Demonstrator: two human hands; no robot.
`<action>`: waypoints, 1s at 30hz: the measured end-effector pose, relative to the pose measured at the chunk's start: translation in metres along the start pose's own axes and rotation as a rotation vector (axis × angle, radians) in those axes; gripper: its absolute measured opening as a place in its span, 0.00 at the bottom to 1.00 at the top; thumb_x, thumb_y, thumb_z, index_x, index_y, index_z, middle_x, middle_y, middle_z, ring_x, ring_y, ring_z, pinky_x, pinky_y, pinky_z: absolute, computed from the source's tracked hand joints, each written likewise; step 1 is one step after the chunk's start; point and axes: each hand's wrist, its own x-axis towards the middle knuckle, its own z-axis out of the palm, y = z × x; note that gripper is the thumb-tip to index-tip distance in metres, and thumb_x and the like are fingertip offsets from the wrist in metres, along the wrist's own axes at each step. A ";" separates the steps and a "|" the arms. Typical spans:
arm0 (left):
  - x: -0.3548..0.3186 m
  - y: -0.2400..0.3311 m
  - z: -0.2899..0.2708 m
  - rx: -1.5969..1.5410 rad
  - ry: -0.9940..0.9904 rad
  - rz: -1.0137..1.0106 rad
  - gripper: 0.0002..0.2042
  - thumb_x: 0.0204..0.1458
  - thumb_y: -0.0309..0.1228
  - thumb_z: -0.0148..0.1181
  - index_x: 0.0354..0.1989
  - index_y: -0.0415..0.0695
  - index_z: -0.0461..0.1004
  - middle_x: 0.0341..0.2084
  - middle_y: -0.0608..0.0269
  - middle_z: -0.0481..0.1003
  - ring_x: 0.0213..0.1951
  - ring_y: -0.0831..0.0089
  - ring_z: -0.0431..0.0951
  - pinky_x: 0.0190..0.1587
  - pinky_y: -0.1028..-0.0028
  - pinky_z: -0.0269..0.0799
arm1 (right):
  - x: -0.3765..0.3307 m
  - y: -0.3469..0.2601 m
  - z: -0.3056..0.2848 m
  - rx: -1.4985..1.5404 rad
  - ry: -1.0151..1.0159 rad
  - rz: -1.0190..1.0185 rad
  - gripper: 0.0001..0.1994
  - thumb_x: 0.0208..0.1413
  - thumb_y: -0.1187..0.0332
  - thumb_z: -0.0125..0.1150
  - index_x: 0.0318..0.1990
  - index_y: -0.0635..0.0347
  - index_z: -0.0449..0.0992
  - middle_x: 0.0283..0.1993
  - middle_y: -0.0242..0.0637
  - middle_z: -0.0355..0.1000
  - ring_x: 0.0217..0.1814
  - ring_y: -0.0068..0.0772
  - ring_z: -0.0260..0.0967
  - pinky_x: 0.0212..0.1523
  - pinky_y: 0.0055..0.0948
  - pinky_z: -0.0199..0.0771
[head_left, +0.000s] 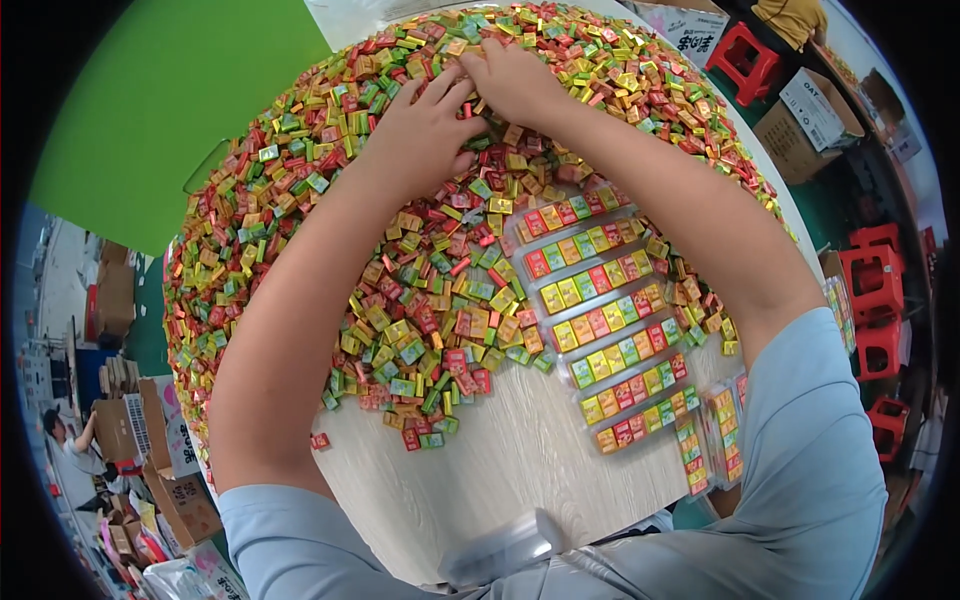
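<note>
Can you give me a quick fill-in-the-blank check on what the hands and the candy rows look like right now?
1. Both hands, left hand and right hand, rest on the ____ of small wrapped candies.
2. The sorted rows of candies lie to the person's ____ of the pile.
3. The table top is made of light ____.
4. The stools beside the table are ____.

Missing words: pile; right; wood; red

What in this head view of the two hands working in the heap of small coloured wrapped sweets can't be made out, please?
- Left hand fingertips: buried in the heap of small coloured wrapped sweets, grasp unclear.
- Right hand palm side: faces down, contents hidden.
- Clear plastic tray rows of sorted sweets: partly under the right forearm.
- Wooden table near edge: covered by blue sleeves.
</note>
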 end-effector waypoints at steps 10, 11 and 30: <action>-0.058 -0.016 -0.039 0.104 -0.066 -0.040 0.14 0.57 0.45 0.64 0.44 0.52 0.83 0.61 0.62 0.71 0.72 0.63 0.59 0.70 0.53 0.59 | 0.019 -0.099 -0.008 0.746 0.065 0.443 0.29 0.72 0.53 0.45 0.60 0.79 0.62 0.56 0.73 0.68 0.51 0.70 0.72 0.55 0.56 0.75; -0.074 -0.021 -0.042 0.108 -0.047 -0.039 0.14 0.58 0.46 0.63 0.44 0.51 0.83 0.60 0.62 0.71 0.71 0.63 0.61 0.69 0.53 0.59 | 0.024 -0.118 -0.002 0.743 0.061 0.444 0.29 0.71 0.53 0.45 0.61 0.78 0.62 0.55 0.73 0.69 0.52 0.71 0.72 0.55 0.57 0.75; -0.203 -0.011 -0.100 -0.052 -0.124 -0.313 0.15 0.56 0.42 0.66 0.50 0.50 0.81 0.61 0.52 0.71 0.66 0.52 0.66 0.67 0.53 0.58 | 0.038 -0.261 -0.027 1.014 -0.141 0.403 0.36 0.71 0.51 0.46 0.74 0.72 0.51 0.69 0.66 0.56 0.66 0.64 0.65 0.64 0.55 0.69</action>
